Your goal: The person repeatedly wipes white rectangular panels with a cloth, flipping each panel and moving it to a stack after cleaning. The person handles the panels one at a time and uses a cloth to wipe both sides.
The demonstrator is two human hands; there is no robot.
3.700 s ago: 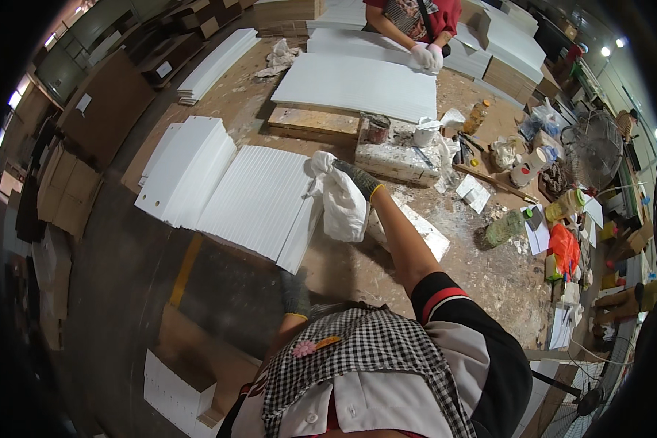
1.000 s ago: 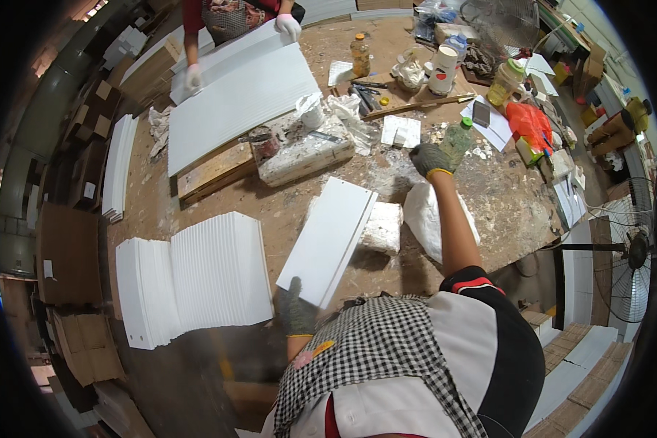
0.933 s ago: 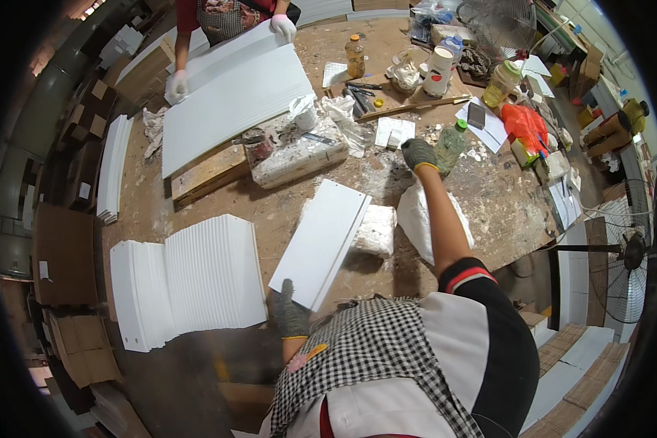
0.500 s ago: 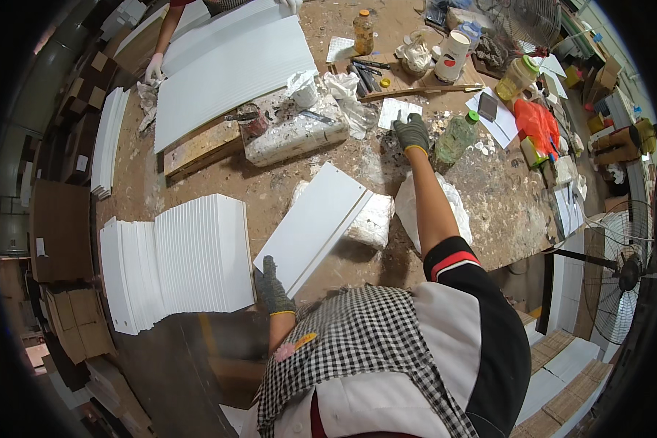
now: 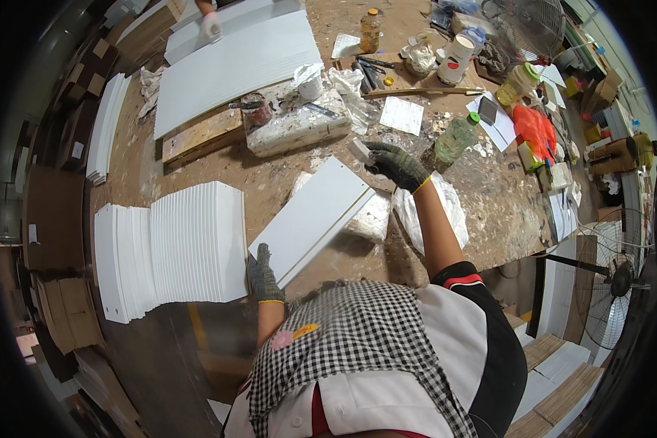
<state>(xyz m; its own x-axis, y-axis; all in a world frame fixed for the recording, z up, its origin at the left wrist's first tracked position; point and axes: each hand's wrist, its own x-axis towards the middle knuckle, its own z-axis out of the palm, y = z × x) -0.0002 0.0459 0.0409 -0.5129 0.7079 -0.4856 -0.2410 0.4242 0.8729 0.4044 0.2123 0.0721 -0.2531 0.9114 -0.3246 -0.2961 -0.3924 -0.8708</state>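
Observation:
A white board (image 5: 317, 212) with a groove along one edge lies slanted in front of me, propped on a white wrapped bundle (image 5: 372, 219). My left hand (image 5: 265, 276), in a dark grey knit glove, grips its near end with the thumb on top. Just beyond the board's far end, my gloved right hand (image 5: 400, 166) pinches a small pale block (image 5: 359, 151) above the table. A white sheet (image 5: 401, 115) lies flat past that hand, and a green-capped bottle (image 5: 456, 137) stands to its right.
Stacked white boards (image 5: 197, 241) sit to my left. Farther off are a paint-spattered white block (image 5: 299, 128), a wooden block (image 5: 203, 139) and more white boards (image 5: 241, 69), with a co-worker's gloved hand (image 5: 211, 28) above them. A red bag (image 5: 535, 131) lies right; a fan (image 5: 620, 281) stands beyond the table.
My right hand has come back from the white sheet toward the board, now with the small pale block. My left hand keeps its grip. The co-worker's hand has moved onto the far boards.

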